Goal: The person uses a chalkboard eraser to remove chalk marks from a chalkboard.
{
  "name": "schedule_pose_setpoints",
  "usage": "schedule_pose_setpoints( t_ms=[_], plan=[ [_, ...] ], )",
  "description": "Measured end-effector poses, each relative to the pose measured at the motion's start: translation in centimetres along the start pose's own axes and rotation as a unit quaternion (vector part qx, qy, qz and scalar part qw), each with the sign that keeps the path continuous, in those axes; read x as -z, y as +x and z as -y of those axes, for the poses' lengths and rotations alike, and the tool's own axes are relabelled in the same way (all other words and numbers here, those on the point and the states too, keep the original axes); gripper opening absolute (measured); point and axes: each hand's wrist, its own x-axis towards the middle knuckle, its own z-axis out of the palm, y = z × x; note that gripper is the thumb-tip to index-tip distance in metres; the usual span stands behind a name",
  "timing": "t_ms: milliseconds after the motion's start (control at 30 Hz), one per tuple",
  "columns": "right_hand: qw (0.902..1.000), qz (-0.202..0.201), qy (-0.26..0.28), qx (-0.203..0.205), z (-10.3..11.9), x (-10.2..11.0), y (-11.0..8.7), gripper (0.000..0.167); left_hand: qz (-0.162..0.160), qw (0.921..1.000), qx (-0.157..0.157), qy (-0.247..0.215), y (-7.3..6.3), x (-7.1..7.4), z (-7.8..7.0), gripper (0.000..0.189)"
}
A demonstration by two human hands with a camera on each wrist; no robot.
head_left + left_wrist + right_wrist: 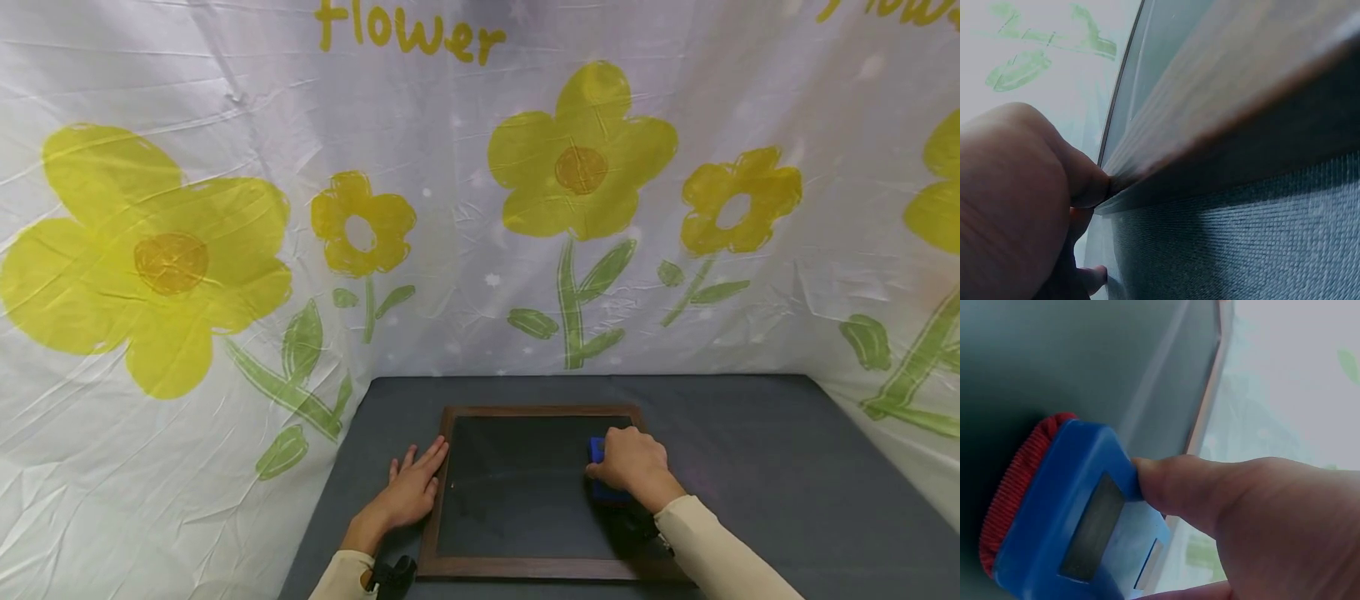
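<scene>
A blackboard [525, 492] in a brown wooden frame lies flat on the dark table. My right hand [633, 467] grips a blue blackboard eraser [1047, 506] near the board's right side. In the right wrist view the thumb presses the eraser's edge, and its red ribbed pad [1019, 494] faces the dark surface. My left hand [408, 496] rests at the left side of the wooden frame [1210, 106], fingers spread and fairly straight. The left wrist view shows the thumb touching the frame's edge. The right fingers' far side is hidden.
Dark cloth covers the table [787, 483] around the board. Behind and beside it hangs a white curtain [450, 292] printed with yellow flowers. A small pale speck and a faint line show on the board's left part.
</scene>
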Motion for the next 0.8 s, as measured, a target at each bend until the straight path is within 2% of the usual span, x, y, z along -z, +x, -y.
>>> schedule_pose_setpoints(
  t_ms=[100,167,333,433,600,800],
  plan=[
    [0.9999,0.008,0.005,-0.009,-1.2,0.4,-0.1,0.050,0.000,0.9999,-0.005,-0.014,0.1,-0.1,0.2,0.064],
    [0.9998,0.011,0.007,-0.013,-1.9,0.6,-0.2,0.050,-0.005,0.9995,-0.024,-0.022,0.3,-0.4,1.0,0.065],
    [0.9995,0.016,0.012,-0.026,-3.2,1.0,-0.2,0.054,-0.013,0.9988,-0.039,-0.028,0.2,-0.5,1.1,0.066],
    [0.9993,0.015,0.015,-0.030,-3.7,1.1,-0.2,0.056,-0.004,0.9994,-0.022,-0.028,0.0,0.0,0.3,0.065],
    [0.9996,0.005,0.018,-0.021,-3.8,0.9,-0.1,0.057,0.004,0.9997,-0.004,-0.024,0.2,0.0,0.2,0.065],
    [0.9997,0.000,0.015,-0.020,-3.7,0.6,-0.1,0.059,0.011,0.9997,-0.002,-0.022,0.1,0.0,0.3,0.065]
  ],
)
